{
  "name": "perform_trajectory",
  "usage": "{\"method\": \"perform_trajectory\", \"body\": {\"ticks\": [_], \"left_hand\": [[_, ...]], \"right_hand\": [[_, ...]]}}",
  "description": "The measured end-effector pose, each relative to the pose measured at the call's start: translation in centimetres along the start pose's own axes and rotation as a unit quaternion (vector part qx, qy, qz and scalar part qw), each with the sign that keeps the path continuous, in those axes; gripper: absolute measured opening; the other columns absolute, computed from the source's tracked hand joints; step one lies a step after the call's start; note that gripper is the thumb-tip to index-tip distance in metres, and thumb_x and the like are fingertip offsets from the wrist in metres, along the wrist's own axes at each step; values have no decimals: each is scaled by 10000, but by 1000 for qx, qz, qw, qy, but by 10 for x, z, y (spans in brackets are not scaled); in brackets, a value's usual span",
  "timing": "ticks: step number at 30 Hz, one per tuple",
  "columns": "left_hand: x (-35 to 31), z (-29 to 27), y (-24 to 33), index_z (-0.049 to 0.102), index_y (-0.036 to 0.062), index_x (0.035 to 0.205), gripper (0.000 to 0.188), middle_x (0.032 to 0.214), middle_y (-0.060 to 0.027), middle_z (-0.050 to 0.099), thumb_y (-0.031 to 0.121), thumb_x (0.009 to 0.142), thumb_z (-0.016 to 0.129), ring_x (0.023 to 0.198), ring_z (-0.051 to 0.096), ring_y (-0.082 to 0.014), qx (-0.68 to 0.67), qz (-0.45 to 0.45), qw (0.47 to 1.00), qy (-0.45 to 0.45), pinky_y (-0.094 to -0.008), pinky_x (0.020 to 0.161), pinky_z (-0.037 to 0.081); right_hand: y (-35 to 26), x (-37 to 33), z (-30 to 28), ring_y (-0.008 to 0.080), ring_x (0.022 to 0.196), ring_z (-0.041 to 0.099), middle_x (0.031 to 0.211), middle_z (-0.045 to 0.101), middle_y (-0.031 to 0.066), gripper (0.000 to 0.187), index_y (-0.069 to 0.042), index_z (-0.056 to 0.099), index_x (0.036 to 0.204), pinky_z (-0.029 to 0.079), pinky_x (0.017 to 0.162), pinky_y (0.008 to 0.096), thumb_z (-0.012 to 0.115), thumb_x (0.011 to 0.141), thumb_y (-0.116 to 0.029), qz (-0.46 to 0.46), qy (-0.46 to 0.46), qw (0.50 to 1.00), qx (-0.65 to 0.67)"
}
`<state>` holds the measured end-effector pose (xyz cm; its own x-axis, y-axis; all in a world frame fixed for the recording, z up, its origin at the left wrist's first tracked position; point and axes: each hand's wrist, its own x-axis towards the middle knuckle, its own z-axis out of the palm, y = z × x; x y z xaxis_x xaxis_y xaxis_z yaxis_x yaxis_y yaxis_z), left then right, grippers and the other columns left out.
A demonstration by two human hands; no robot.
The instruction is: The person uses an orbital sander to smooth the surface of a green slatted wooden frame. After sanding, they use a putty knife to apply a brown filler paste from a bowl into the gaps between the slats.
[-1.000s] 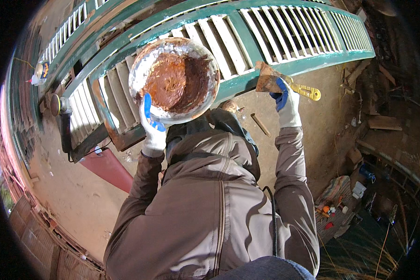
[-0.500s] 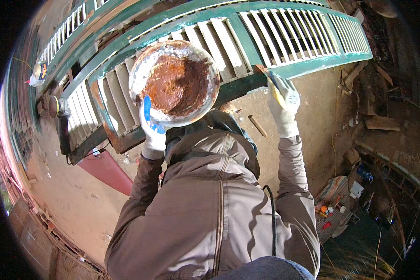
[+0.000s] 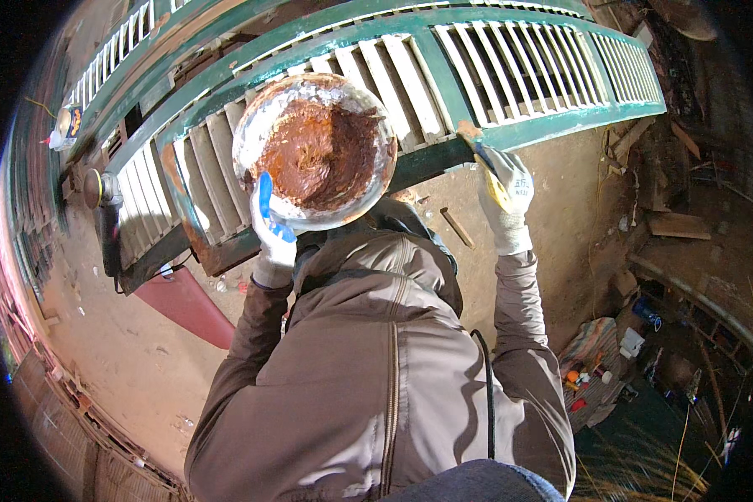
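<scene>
My left hand (image 3: 273, 230), in a white glove with blue on the thumb, grips the near rim of a round, paste-smeared bowl (image 3: 381, 177). Thick reddish-brown paste (image 3: 314, 155) lies inside it. In my white-gloved right hand (image 3: 509, 191) is a putty knife (image 3: 495, 189) with a yellow handle, held closed in the fingers. Its blade end reaches the lower green rail of a slatted wooden shutter (image 3: 552, 125), where a brown paste patch (image 3: 468, 131) shows. Whether that paste is on the blade, the rail or both, I cannot tell.
An angle grinder (image 3: 105, 197) rests at the shutter's left end, with a tin can (image 3: 69, 124) beyond it. A red board (image 3: 184, 305) leans below. A wood stick (image 3: 458, 227) lies on the ground. Clutter on a striped cloth (image 3: 592, 347) is at right.
My right hand has shifted slightly down and turned, and the brown patch at the blade end looks broader. The bowl stays nearly in place in my left hand.
</scene>
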<state>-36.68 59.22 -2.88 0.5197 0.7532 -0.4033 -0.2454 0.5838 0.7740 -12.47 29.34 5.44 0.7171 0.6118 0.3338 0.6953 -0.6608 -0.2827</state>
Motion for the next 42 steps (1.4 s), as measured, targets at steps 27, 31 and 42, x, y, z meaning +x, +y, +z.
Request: {"method": "perform_trajectory", "body": {"ticks": [27, 31, 42], "left_hand": [[0, 5, 1, 456, 40, 1510, 539, 1574, -100, 448, 354, 1074, 403, 1467, 388, -268, -1, -11, 999, 35, -464, 1234, 284], [-2, 6, -1, 482, 46, 1493, 522, 1568, -104, 453, 343, 1071, 400, 1454, 406, -284, 9, -3, 999, 49, -479, 1225, 303], [-12, 36, 20, 435, 43, 1525, 599, 1542, -85, 478, 417, 1059, 472, 1426, 439, -233, -14, -83, 995, 47, -406, 1203, 331]], "right_hand": [[5, 6, -1, 294, 988, 708, 1122, 744, 106, 376, -101, 715, 1176, 548, 882, 385, 681, 805, -56, 37, -40, 997, -51], [-12, 2, 5, 276, 1041, 678, 1146, 730, 73, 396, -128, 697, 1189, 516, 877, 397, 705, 794, -152, 23, -88, 995, -47], [8, 8, 5, 307, 1024, 702, 1136, 740, 104, 340, -83, 722, 1164, 547, 887, 390, 687, 825, -87, -52, -58, 997, -2]]}}
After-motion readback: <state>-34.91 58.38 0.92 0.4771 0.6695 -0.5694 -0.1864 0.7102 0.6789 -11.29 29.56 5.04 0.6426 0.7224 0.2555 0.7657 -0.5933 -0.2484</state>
